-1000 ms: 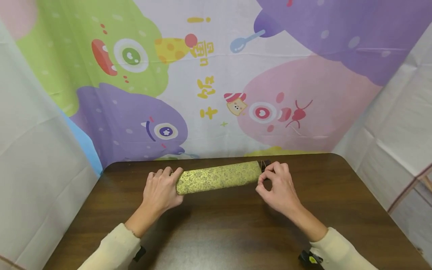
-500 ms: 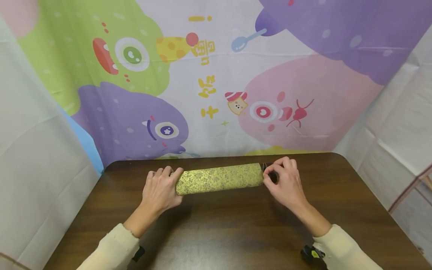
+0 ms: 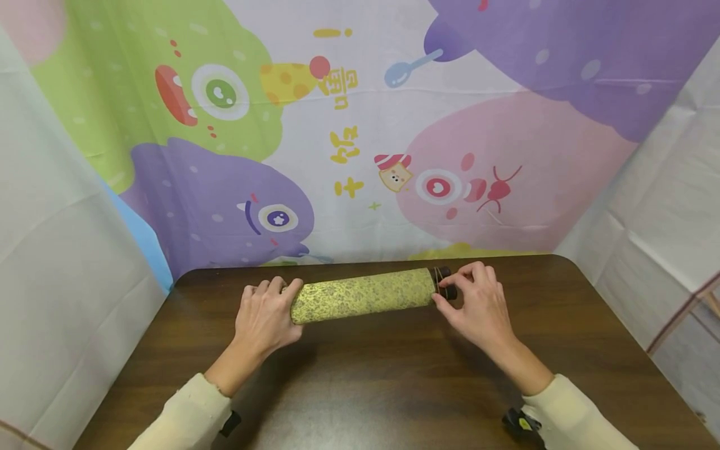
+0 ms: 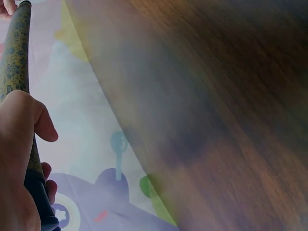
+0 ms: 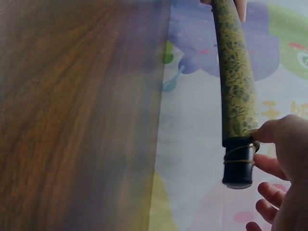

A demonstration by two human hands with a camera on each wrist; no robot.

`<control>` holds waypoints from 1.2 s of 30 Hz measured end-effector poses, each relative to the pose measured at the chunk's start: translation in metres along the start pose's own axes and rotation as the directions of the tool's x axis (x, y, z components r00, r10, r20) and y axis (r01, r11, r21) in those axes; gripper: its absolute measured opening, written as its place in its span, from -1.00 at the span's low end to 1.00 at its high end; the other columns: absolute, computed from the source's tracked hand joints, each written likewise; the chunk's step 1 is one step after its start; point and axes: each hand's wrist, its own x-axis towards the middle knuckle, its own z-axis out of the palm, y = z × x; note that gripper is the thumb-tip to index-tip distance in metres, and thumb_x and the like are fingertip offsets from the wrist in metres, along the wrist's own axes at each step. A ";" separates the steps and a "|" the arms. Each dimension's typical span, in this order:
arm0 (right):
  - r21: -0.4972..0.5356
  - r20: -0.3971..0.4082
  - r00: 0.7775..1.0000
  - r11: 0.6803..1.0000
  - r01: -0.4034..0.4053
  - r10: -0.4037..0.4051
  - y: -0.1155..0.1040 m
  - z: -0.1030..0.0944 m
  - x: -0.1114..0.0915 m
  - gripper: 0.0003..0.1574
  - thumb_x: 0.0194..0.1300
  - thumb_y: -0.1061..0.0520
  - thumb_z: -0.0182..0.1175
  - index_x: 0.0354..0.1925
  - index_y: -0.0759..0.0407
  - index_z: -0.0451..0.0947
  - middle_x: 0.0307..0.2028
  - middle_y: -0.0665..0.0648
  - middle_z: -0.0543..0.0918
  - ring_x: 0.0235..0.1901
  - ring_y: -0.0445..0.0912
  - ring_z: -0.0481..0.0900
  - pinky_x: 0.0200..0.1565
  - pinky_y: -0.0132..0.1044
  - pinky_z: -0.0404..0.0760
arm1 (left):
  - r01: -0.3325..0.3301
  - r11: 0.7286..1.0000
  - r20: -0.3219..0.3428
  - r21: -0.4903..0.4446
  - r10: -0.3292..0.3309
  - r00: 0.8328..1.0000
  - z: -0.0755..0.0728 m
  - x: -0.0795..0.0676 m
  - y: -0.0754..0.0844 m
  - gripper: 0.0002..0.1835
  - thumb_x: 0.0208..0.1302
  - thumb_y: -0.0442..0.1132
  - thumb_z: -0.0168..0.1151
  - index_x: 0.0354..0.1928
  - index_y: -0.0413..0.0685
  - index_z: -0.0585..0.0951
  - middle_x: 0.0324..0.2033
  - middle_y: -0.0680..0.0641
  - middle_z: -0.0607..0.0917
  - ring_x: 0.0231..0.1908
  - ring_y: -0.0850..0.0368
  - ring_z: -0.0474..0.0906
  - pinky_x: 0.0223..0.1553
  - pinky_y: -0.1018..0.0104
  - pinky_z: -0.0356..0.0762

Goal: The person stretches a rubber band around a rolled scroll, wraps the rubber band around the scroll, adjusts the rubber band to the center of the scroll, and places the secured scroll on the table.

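Note:
A rolled scroll (image 3: 365, 295) in gold-green cloth with a dark floral pattern is held level over the table. Two dark roller ends (image 3: 450, 292) stick out at its right, with a thin elastic band (image 5: 238, 161) wound round them. My left hand (image 3: 267, 315) grips the scroll's left end, thumb on the near side. At the other end is my right hand (image 3: 478, 306), its thumb and index finger slightly parted. In the right wrist view its thumb tip meets the cloth's edge, and the index fingertip lies at the roller end beside the band.
The brown wooden table (image 3: 360, 387) spreads below both hands. Behind it hangs a curtain (image 3: 360, 237) printed with cartoon monsters. White fabric walls (image 3: 664, 206) close off both sides.
The right hand's thumb and index finger have parted from a pinch, after shifting slightly right. The band and roller ends now show more plainly. The left hand keeps its grip.

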 end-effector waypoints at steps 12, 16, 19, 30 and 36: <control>0.086 0.158 0.981 0.988 -0.130 0.115 -0.001 -0.008 0.006 -0.93 0.47 0.21 0.43 -0.16 0.16 0.86 -0.06 0.25 0.63 0.04 0.23 0.51 -0.03 0.05 0.46 | -0.031 0.999 -0.019 0.019 0.031 0.999 -0.002 -0.002 0.001 -0.32 -0.38 -0.08 0.58 -0.02 0.03 0.66 -0.36 -0.13 0.72 -0.45 -0.16 0.63 -0.38 -0.06 0.53; 0.065 0.169 0.975 0.986 -0.155 0.142 -0.001 -0.009 0.007 -0.91 0.47 0.17 0.45 -0.16 0.16 0.87 -0.07 0.25 0.63 0.06 0.24 0.54 -0.06 0.03 0.47 | -0.049 0.998 -0.048 0.031 0.050 0.998 -0.002 -0.001 0.002 -0.34 -0.38 -0.10 0.55 -0.02 0.04 0.66 -0.38 -0.11 0.70 -0.45 -0.14 0.62 -0.36 -0.07 0.55; 0.070 0.191 0.970 0.984 -0.164 0.148 -0.002 -0.009 0.005 -0.89 0.50 0.18 0.43 -0.14 0.18 0.88 -0.08 0.24 0.62 0.08 0.24 0.56 -0.10 -0.01 0.47 | -0.061 0.997 -0.064 0.044 0.064 0.996 -0.002 0.000 0.002 -0.33 -0.38 -0.10 0.54 0.00 0.05 0.68 -0.37 -0.10 0.70 -0.44 -0.14 0.63 -0.35 -0.06 0.55; 0.103 0.212 0.958 0.970 -0.219 0.193 0.000 -0.006 0.005 -0.86 0.46 0.21 0.30 -0.26 0.13 0.78 -0.12 0.21 0.62 -0.03 0.14 0.51 -0.03 -0.04 0.44 | -0.053 0.998 -0.037 0.037 0.054 0.998 0.002 -0.001 0.006 -0.34 -0.37 -0.14 0.49 0.01 0.05 0.69 -0.39 -0.11 0.68 -0.46 -0.14 0.60 -0.38 -0.04 0.54; 0.119 0.172 0.969 0.973 -0.200 0.178 -0.002 -0.004 0.001 -0.90 0.34 0.22 0.32 -0.33 0.07 0.73 -0.16 0.17 0.67 -0.06 0.12 0.49 -0.02 -0.02 0.43 | 0.009 1.000 0.051 0.004 -0.009 0.999 0.002 0.001 0.007 -0.35 -0.33 -0.10 0.57 0.00 0.02 0.68 -0.40 -0.14 0.69 -0.47 -0.17 0.61 -0.43 -0.01 0.46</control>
